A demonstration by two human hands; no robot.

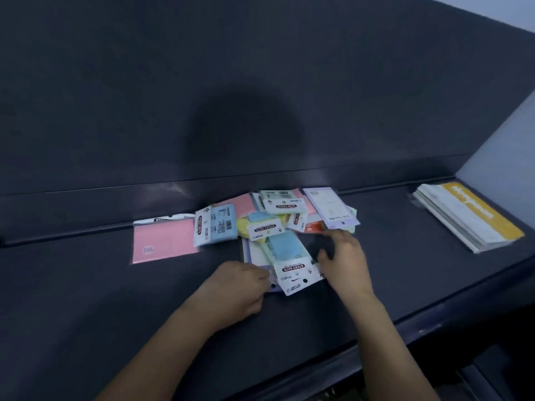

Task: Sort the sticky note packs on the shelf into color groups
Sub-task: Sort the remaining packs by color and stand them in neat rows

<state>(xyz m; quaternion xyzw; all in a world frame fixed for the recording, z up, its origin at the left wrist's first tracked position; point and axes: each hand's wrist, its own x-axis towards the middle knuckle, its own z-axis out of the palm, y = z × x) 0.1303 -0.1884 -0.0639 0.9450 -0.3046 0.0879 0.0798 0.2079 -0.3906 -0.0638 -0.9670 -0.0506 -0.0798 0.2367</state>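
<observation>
Sticky note packs (285,208) in pastel plastic sleeves lie heaped on the dark flat shelf (86,285). Our left hand (240,287) pinches the nearest blue pack (285,247) (white header toward us); our right hand (344,261) rests loose-fingered just beside it.

Overlapping sticky note packs (278,227) hide lower ones.

Left hand (237,287) and right hand (344,261) reach forward side by side, fingers (257,274) bent.
</observation>
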